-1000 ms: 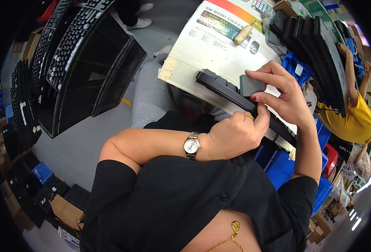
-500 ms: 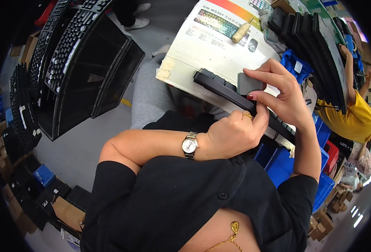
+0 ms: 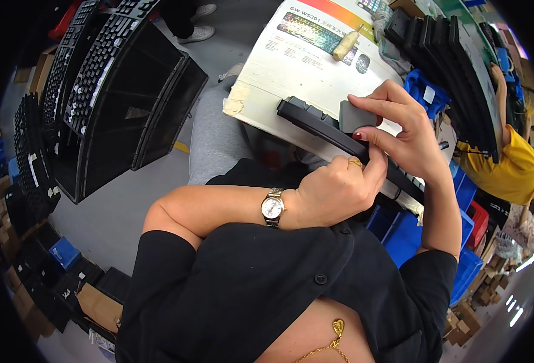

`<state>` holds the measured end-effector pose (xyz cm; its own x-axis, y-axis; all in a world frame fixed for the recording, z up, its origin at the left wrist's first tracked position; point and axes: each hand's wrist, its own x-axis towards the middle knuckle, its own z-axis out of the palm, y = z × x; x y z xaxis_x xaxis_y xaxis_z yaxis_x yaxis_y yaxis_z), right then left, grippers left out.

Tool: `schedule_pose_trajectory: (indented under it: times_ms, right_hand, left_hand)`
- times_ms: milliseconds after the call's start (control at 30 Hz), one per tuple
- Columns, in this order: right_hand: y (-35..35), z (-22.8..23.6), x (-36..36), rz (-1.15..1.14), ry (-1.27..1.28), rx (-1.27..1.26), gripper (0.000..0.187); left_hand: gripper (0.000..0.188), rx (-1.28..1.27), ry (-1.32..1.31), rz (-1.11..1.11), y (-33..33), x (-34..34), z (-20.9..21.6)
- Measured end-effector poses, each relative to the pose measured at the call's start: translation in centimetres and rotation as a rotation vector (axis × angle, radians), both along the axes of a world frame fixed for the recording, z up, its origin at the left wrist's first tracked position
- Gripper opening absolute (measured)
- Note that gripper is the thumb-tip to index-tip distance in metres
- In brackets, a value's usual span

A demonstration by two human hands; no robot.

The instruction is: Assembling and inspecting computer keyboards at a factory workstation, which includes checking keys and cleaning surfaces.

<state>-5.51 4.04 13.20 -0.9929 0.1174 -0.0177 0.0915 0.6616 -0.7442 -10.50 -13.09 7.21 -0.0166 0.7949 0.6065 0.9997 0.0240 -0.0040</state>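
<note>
A black keyboard (image 3: 321,128) stands tilted with its long edge toward me, at the near edge of a white printed carton. My left hand (image 3: 337,189), wearing a watch and a ring, is closed around the keyboard's near edge; its fingertips are partly hidden. Between the thumb and fingers of my right hand (image 3: 407,127) is a flat, dark grey square block (image 3: 356,117) with rounded corners. The block is against or just above the keyboard's key side; whether they touch, I cannot tell. Some keys are hidden behind the raised edge and my hands.
On the white carton (image 3: 297,72) lies a tan-handled tool (image 3: 345,45). Several black keyboards (image 3: 460,78) lean at the right, beside a blue bag (image 3: 427,94). Blue bins (image 3: 403,239) sit below right. Stacked keyboards (image 3: 106,54) stand left. A person in yellow (image 3: 509,163) works at far right.
The grey block in my right hand has shifted slightly away from me and tipped a little. My left hand keeps its hold on the keyboard.
</note>
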Motion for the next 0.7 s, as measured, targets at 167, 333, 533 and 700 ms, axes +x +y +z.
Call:
schedule_pose_trajectory:
  times_ms: [167,333,533,700]
  right_hand:
    - [-0.3,-0.2,-0.4,0.009,0.015,0.004,0.042]
    - [0.4,-0.2,0.0,0.025,-0.008,-0.001,0.043]
    - [-0.3,0.1,-0.5,0.007,0.008,0.025,0.036]
    - [-0.6,0.1,-0.4,0.021,0.005,0.028,0.036]
  left_hand:
    - [0.024,-0.001,-0.011,-0.002,0.0,0.1,0.1]
    - [0.023,-0.008,-0.018,-0.006,0.0,0.0,0.1]
    - [0.029,-0.079,0.014,0.030,-0.3,0.0,0.5]
    - [0.028,-0.067,0.004,0.015,-0.5,0.2,0.3]
